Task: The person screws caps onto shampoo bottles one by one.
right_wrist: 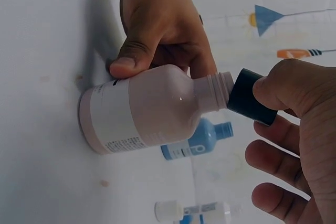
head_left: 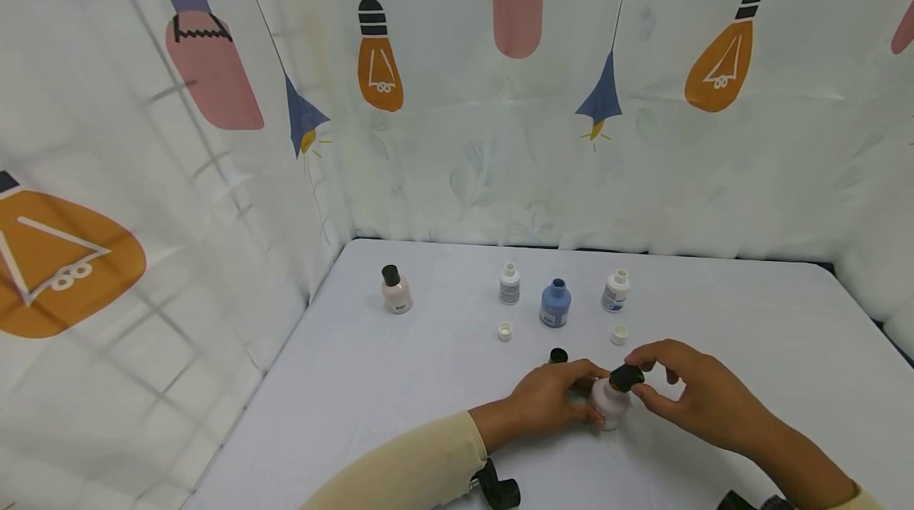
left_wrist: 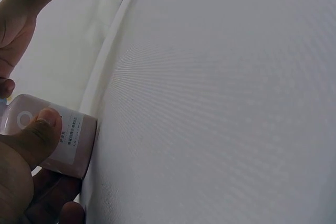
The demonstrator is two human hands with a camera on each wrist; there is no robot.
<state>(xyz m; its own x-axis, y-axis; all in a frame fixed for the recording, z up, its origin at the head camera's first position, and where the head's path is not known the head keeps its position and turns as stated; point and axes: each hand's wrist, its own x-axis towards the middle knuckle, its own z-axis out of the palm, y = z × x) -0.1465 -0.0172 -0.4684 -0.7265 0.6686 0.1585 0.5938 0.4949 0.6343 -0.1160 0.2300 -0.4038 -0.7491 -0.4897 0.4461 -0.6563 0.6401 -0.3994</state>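
White cloth covered the desk (head_left: 750, 335), whose far edge ran across 12 o'clock against a printed curtain (head_left: 457, 169), while its left side slanted in from 10 o'clock and its right side lay well apart at 2 o'clock, all reckoned from the held pink bottle (head_left: 608, 407). That bottle was in the near half of the desk, a little right of the middle, with a broad stretch of cloth between it and the right edge. Around it, a dark cap (head_left: 558, 355) sat near 10 o'clock, just beyond the left hand (head_left: 548, 399) and partly hidden by it; one white cap (head_left: 505, 331) lay farther out at 10 o'clock, and a second white cap (head_left: 619, 335) at 12. Beyond these, on the far side, stood an open blue bottle (head_left: 555, 305) at 11 o'clock, a small white bottle (head_left: 510, 286) between 10 and 11, another white bottle (head_left: 616, 292) at 12, and a capped pale bottle (head_left: 397, 294) well apart at 10. Fingers of the left hand gripped the body of the pink bottle, the thumb pressed on its side; the right hand (head_left: 696, 387) pinched a black cap (head_left: 626, 377), tilted at the mouth, with the neck's threads showing. What the bottles held inside could not be made out.
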